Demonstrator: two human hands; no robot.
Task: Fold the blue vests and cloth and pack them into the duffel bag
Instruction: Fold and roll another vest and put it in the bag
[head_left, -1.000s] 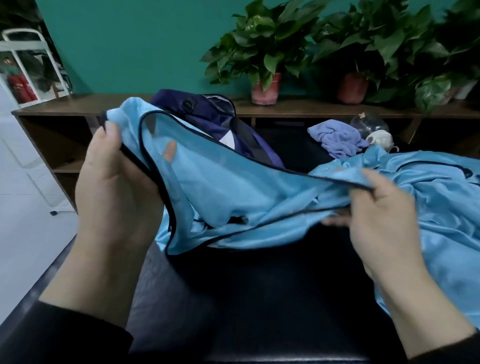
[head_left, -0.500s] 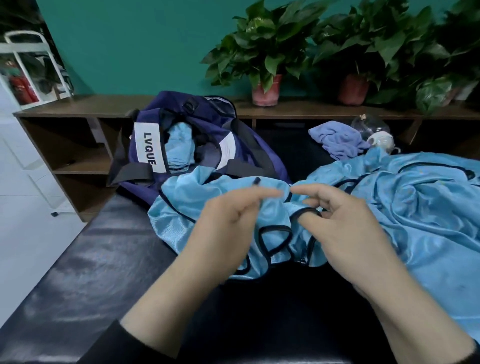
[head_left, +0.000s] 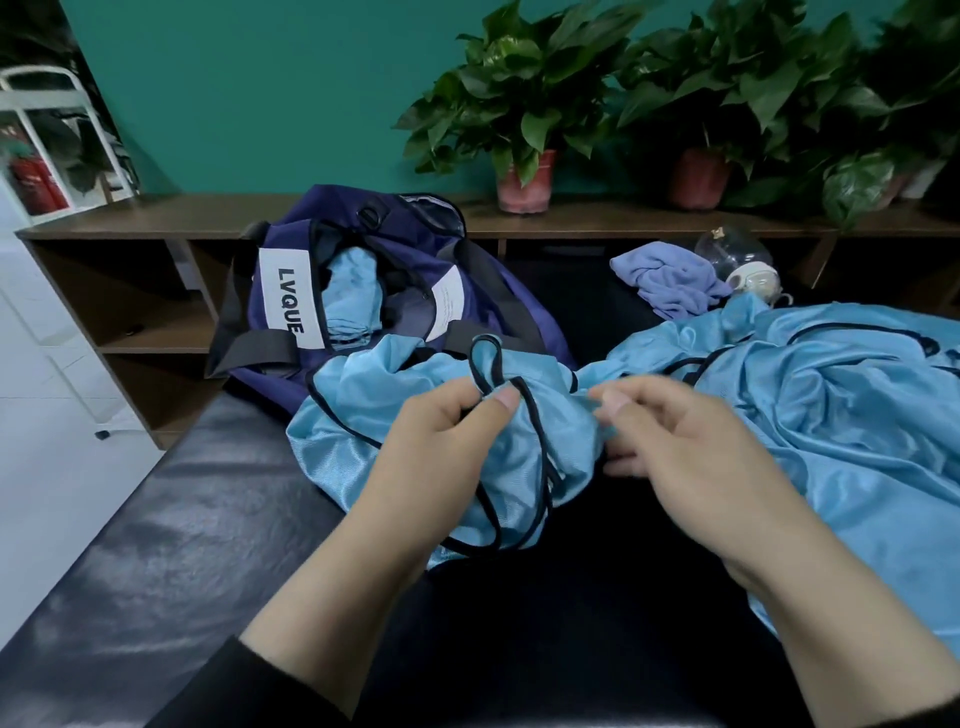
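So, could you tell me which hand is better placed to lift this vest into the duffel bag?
Probably the left hand: it pinches the vest trim and is nearer the open duffel bag.
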